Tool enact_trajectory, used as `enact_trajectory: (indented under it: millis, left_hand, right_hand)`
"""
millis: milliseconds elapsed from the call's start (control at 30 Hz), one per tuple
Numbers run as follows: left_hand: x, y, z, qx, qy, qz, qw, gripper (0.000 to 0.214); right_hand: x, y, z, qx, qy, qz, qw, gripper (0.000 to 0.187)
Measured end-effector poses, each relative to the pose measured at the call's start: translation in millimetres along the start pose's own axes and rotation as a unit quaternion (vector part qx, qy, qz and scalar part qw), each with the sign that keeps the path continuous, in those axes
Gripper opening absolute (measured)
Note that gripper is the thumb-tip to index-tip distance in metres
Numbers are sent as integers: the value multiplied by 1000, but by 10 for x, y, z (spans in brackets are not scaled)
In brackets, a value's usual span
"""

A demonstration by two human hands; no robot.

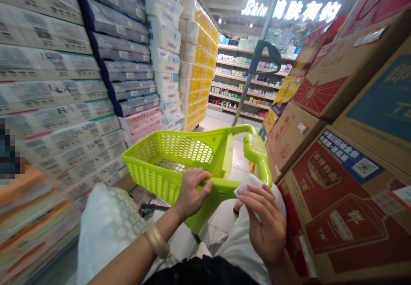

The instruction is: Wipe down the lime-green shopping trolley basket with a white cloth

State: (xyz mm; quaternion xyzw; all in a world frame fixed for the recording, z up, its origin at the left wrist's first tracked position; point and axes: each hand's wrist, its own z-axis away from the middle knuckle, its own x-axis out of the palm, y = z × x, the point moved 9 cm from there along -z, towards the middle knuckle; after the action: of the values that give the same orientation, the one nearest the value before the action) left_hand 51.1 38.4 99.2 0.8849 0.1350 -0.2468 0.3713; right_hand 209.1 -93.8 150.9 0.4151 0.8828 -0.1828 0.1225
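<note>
A lime-green plastic shopping cart (167,182) with perforated basket walls stands right before me, turned sideways. My left hand (194,191) is closed over the near upper rim of its basket, thumb on the near side. My right hand (265,216) holds a white wipe (250,184) against the near end of the cart's curved green handle (263,165). The fingers partly cover the wipe, so its full size is hidden. The basket floor that shows has nothing lying on it. A grey pole (245,94) with a dark grey loop grip (266,58) rises from behind the cart.
Stacked paper packs (67,79) and yellow-and-white packs (197,71) wall the left side. Printed cardboard cartons (346,208) rise close on my right. Shelves of small goods (244,79) stand at the aisle's far end. A pale, bulky form (102,229) is at lower left.
</note>
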Motion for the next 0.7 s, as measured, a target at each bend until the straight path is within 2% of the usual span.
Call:
enact_trajectory:
  millis: [100,200,267,367,433,500,633,700]
  left_hand:
    - [14,-4,-7,-3,-4,7,1000,36]
    - [15,7,0,-1,0,11,1000,36]
    - [10,10,10,-1,3,10,1000,34]
    - [-1,11,19,0,5,9,1000,34]
    - [-12,16,19,3,6,12,1000,34]
    - [-20,24,15,6,6,14,1000,34]
    - [-48,39,6,4,10,18,1000,35]
    - [-69,42,-2,-1,12,21,1000,36]
  right_hand:
    - [-23,11,-28,-26,-20,17,999,30]
    - [-85,103,-95,7,8,34,999,31]
    - [-45,55,-142,11,11,62,998,31]
    - [124,-116,-202,-24,-38,90,995,33]
    - [165,-135,-229,-30,-69,81,994,34]
    - [82,-13,-248,-2,-73,60,996,31]
    - [-228,424,-218,103,-32,19,994,21]
    - [-292,539,-181,130,-30,-2,991,19]
